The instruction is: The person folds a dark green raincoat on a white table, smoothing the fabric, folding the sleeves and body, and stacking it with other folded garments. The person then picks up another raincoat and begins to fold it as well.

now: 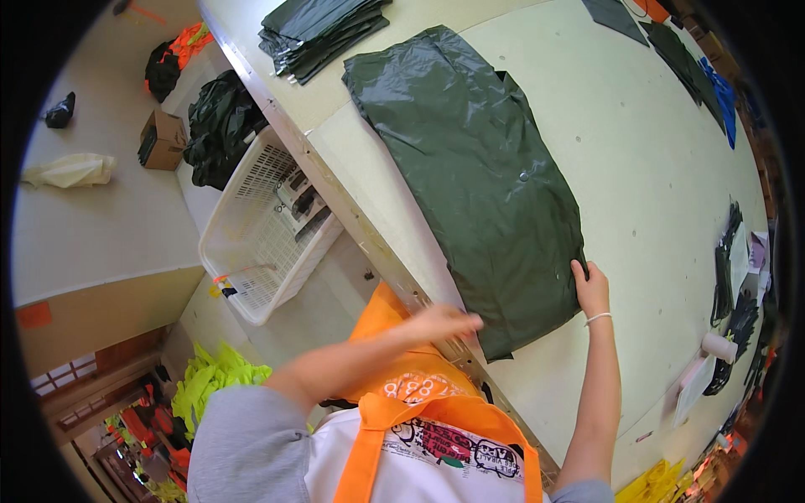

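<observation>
A dark green shiny garment [478, 184] with snap buttons lies spread flat on the pale table [654, 193]. My left hand [444, 323], slightly blurred, is at the garment's near corner by the table edge, its fingers closed on the hem. At the garment's other near corner, my right hand [591, 289], a thin bracelet on its wrist, grips the edge with its fingers on the fabric. I wear an orange apron over a white printed shirt.
A stack of folded dark green garments [323, 29] lies at the table's far end. Beside the table stand a white plastic basket [251, 226], a pile of black garments [218, 126] and a cardboard box [163, 138]. A white roll [719, 345] and more dark pieces [738, 310] lie at the right.
</observation>
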Demonstrator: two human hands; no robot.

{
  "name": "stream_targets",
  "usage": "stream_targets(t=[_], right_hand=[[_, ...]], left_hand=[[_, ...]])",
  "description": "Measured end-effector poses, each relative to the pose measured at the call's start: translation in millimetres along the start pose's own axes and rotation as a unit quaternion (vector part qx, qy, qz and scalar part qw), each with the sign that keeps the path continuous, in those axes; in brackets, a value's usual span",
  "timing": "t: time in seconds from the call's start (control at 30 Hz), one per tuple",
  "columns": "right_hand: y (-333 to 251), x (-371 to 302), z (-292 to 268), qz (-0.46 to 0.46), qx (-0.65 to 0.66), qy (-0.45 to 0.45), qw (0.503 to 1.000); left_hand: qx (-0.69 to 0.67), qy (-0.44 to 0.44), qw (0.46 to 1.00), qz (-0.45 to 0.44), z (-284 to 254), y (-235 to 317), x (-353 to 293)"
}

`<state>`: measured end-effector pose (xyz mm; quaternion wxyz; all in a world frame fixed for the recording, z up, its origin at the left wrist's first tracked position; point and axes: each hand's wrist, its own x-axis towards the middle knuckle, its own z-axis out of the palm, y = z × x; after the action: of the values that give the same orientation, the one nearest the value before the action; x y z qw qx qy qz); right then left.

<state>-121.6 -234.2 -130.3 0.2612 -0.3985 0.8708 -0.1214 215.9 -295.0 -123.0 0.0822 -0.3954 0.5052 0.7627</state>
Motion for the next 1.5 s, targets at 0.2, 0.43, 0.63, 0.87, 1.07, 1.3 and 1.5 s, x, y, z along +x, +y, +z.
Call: stream_targets(t=[0.2,0.43,0.63,0.87,1.07,1.3,1.5], right_hand=[[-79,56,-28,-0.103,0.164,0.043,0.98],[-223,187,8,-0.145,0.101,0.062,0.982],[-265,246,34,-0.047,0.048,0.213,0.975],[-277,253,37,-0.07,0.0,0.232,0.97],[-298,245,11,-0.025,0.283,-0.119,0.952],[-313,261,26,-0.06,-0.033,-0.119,0.991],[-321,290,-1,-0.025,0.263,-0.264,0.928]], left_hand=[[-0.123,0.4,0.902,0.106,-218,56,21],[-0.279,0.379,0.87,0.145,-348,122,117],[-0.314,0.321,0.884,0.128,-325,137,108],[-0.273,0.24,0.927,0.095,-313,128,98],[-0.22,0.251,0.934,0.13,-312,139,87],[-0.082,0.304,0.942,0.113,-321,109,96],[-0.216,0.385,0.874,0.204,-326,137,87]])
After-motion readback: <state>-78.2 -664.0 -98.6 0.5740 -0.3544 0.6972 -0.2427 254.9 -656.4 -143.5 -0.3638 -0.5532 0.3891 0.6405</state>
